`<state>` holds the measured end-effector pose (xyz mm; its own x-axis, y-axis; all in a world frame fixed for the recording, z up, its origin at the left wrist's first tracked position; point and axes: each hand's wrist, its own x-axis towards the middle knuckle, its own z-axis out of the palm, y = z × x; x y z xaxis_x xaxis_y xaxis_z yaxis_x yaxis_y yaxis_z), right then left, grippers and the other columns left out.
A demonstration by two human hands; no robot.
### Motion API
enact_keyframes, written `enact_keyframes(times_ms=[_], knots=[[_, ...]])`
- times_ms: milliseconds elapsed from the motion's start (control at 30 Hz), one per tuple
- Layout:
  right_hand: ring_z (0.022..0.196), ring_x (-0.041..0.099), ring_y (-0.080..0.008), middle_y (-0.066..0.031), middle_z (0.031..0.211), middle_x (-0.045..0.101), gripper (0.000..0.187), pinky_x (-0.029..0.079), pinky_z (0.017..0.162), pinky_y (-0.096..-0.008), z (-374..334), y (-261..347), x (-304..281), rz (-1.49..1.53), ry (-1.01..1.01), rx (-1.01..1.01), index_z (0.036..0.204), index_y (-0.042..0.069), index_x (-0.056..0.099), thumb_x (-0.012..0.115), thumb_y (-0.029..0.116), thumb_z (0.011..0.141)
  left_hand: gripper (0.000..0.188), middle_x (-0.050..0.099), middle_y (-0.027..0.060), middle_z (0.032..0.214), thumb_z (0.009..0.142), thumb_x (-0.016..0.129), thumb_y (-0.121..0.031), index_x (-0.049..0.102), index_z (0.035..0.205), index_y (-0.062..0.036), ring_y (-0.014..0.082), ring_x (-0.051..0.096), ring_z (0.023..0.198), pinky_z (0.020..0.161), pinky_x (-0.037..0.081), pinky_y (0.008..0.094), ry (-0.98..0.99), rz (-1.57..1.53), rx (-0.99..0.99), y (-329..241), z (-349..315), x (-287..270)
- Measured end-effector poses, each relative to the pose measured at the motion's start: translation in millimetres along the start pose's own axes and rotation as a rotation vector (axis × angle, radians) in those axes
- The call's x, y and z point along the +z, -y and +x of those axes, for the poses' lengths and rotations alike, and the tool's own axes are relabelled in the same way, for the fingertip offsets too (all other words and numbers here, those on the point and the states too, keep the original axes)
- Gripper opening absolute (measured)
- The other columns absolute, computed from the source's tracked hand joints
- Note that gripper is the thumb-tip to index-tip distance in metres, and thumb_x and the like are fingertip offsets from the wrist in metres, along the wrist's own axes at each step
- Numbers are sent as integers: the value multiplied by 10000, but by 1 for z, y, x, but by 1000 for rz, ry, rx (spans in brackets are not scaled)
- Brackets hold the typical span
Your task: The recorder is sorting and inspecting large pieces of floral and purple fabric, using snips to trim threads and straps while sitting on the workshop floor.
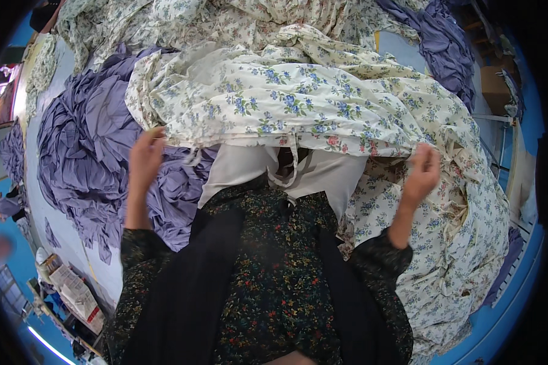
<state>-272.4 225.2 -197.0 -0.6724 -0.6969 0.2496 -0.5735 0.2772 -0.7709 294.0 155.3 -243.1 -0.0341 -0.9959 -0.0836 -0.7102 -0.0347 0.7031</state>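
Front edge of the floral cloth (298, 103) is spread out, the rest is a crumpled mess

So the white cloth with blue flowers lies across the middle, right in front of the wearer, its near edge running fairly straight between the two hands. The left hand (146, 161) is at one end of that edge, fingers curled in, but it's blurry and I can't tell if it's actually gripping. Same deal with the right hand (423, 173) at the other end: curled fingers right by the edge, grip unclear.

Progress-wise, I'd call it partway at best. That front stretch looks spread out, but there are wrinkles behind it, and a big bunched part flops down the right side. The thin white strip (295, 149) just dangles from the middle of the edge, not tied or tucked.

Around it: a heap of purple cloth (91, 146) on the left and a floral heap (225, 18) at the back, both crumpled.
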Motion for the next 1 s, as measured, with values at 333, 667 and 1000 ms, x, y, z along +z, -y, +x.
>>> enact_keyframes(times_ms=[333,667,1000], knots=[[600,409,1,84,680,526,140,313,529,-201,-115,67,99,572,879,451,941,11,659,712,124,879,298,615,21,757,993,586,-279,663,956,6,56,513,521,469,377,203,545,-898,-508,-171,-22,146],[679,657,-276,-92,810,659,260,501,598,-376,-119,91,98,-35,452,-389,1060,61,608,668,261,905,358,470,-41,535,961,638,-303,617,725,-35,48,380,450,432,252,208,476,-1339,-649,-168,-15,162],[672,650,-293,-83,797,658,194,501,600,-381,-115,78,114,-117,364,-638,981,63,633,657,239,906,333,499,-38,553,965,633,-273,620,722,-46,49,410,454,439,285,199,466,-1375,-712,-172,-16,157]])
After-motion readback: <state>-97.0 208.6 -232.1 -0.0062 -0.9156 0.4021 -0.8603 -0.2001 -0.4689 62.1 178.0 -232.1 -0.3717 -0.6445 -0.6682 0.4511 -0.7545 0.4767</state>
